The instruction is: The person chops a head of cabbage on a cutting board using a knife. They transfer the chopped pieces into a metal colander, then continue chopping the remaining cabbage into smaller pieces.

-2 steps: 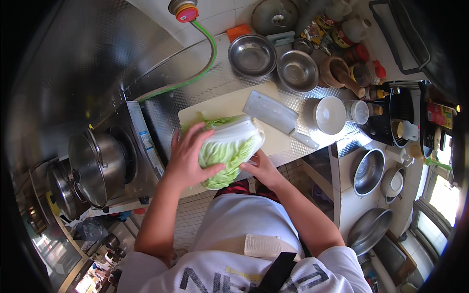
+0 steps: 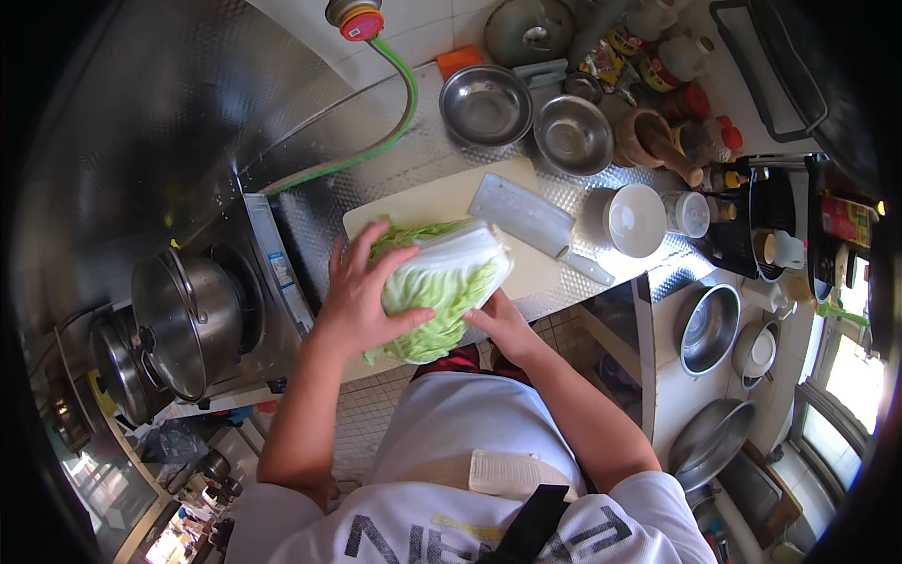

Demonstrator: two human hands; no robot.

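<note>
A napa cabbage (image 2: 442,296), pale green leaves with a white stem end, is between my two hands above the near edge of the cutting board (image 2: 427,195). My left hand (image 2: 362,296) grips its leafy end, thumb across the leaves and fingers spread over the far side. My right hand (image 2: 505,327) is closed around the lower right side by the stem end, its fingertips hidden beneath. Just beyond the stem end, a cleaver (image 2: 524,212) lies flat on the board, its handle (image 2: 590,268) pointing right past the board's edge.
Two steel bowls (image 2: 486,105) and a wooden mortar (image 2: 641,136) stand at the back of the counter. To the right is a white bowl (image 2: 634,221). A lidded steel pot (image 2: 188,320) sits on the stove at left, and a green hose (image 2: 411,108) runs behind the board.
My left fingers have lifted and spread slightly on the leafy end. The cabbage has shifted a little within my hands; the cleaver and bowls have not moved.
</note>
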